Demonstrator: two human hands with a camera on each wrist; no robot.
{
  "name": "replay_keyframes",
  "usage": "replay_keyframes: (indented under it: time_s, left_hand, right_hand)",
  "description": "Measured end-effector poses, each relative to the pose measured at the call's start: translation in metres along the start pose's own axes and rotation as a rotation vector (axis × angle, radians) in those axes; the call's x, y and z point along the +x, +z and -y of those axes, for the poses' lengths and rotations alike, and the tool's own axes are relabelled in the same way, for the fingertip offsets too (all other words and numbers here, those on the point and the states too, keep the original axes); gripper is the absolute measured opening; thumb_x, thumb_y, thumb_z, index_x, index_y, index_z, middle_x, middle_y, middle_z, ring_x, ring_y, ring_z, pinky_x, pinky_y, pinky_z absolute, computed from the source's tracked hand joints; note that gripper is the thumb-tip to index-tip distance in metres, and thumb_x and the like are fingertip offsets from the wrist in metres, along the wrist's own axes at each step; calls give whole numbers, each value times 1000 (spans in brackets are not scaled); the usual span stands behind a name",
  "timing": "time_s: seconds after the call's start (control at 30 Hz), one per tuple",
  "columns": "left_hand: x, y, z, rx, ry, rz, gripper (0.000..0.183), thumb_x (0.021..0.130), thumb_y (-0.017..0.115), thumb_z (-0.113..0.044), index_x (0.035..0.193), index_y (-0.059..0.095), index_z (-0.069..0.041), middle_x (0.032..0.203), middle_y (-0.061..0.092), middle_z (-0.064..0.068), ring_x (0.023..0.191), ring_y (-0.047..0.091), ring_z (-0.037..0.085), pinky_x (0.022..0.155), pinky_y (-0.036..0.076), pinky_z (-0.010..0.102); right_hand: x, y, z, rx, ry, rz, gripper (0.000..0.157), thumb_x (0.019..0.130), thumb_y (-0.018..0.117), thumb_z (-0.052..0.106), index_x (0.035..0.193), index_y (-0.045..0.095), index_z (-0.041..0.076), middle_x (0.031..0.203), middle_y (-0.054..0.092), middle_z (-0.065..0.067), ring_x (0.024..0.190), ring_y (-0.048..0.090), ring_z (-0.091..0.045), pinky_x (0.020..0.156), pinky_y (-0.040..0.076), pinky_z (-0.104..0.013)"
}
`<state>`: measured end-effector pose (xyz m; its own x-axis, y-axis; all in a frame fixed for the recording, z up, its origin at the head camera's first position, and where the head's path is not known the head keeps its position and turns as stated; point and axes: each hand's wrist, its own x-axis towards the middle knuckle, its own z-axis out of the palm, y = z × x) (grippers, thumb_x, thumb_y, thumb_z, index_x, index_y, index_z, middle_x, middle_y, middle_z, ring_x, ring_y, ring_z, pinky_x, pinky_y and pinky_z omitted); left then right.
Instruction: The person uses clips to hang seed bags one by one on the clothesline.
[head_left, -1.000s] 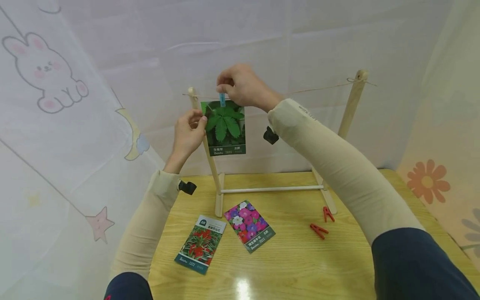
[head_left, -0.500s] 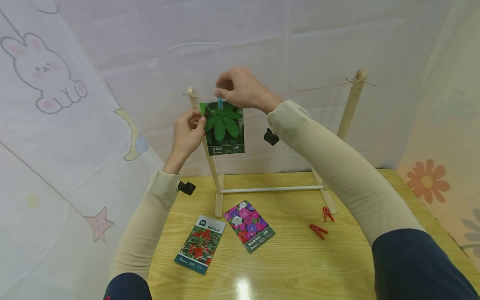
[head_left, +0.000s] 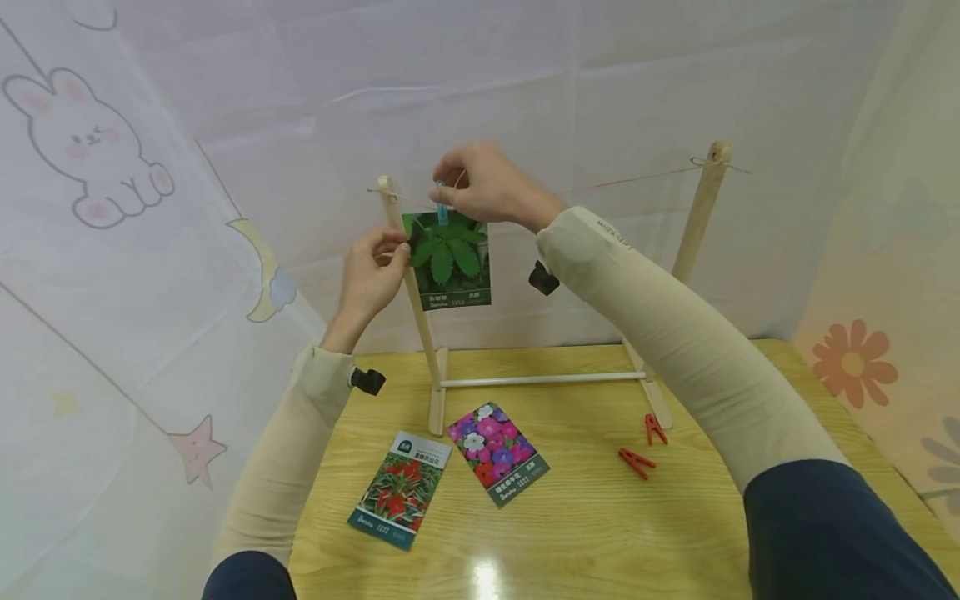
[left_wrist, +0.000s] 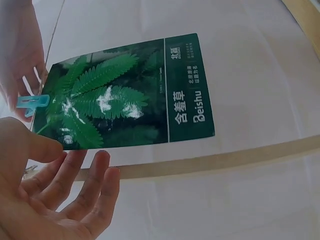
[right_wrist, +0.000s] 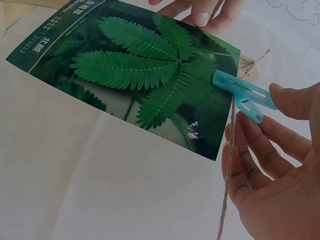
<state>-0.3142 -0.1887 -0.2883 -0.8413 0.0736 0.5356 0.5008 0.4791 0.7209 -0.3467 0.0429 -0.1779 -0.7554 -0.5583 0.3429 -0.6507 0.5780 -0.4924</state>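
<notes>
Pale sheet backdrop [head_left: 637, 92] behind wooden desk [head_left: 585, 533]. Leaf-picture packet [head_left: 453, 262] upright above desk at string [right_wrist: 228, 175], blue peg [right_wrist: 246, 93] on its top edge. Left hand [head_left: 375, 271]: fingers pinching packet's side edge. Right hand [head_left: 491, 185]: fingers clamped on peg. Packet probably light, thin, creasable; gloss suggests slippery. Best held by side edges.

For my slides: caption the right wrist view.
A right hand pinches a blue clothespin at the edge of a leaf-print packet.
</notes>
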Motion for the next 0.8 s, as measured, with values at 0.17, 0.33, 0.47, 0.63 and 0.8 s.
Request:
replay_keyframes:
  time_s: [0.17,0.33,0.47,0.63,0.8]
  left_hand:
    - [-3,-4,3,16,-5,6,22,108,62,-11,123,71,2,116,78,21,98,78,36,83,62,38]
    - [-5,-6,3,20,-18,7,21,108,61,-10,123,71,2,118,79,19,99,78,36,82,61,30]
    - [-6,-6,4,35,-24,7,21,108,62,-12,123,71,0,118,79,17,99,78,34,84,63,36]
    - [-7,-6,6,42,-24,10,22,108,62,-13,123,71,0,118,78,18,100,78,34,88,63,47]
    - [-9,-7,10,45,-17,18,21,108,62,-11,123,71,1,118,78,18,100,78,35,90,63,49]
  right_hand:
    - [0,2,-1,12,5,5,43,108,65,30,140,67,1,125,72,-13,112,70,-28,100,57,-42]
    - [0,3,-1,21,11,19,43,108,65,29,141,66,1,128,70,-14,113,69,-29,100,57,-42]
    - [-1,3,-1,26,17,18,42,108,65,26,140,66,0,129,69,-16,116,69,-30,102,56,-43]
    - [0,2,-5,34,27,14,42,107,66,25,140,65,-1,131,69,-17,119,69,-30,104,56,-43]
    - [-3,2,-7,37,15,0,42,107,66,24,139,65,-2,133,68,-18,122,69,-31,105,57,-44]
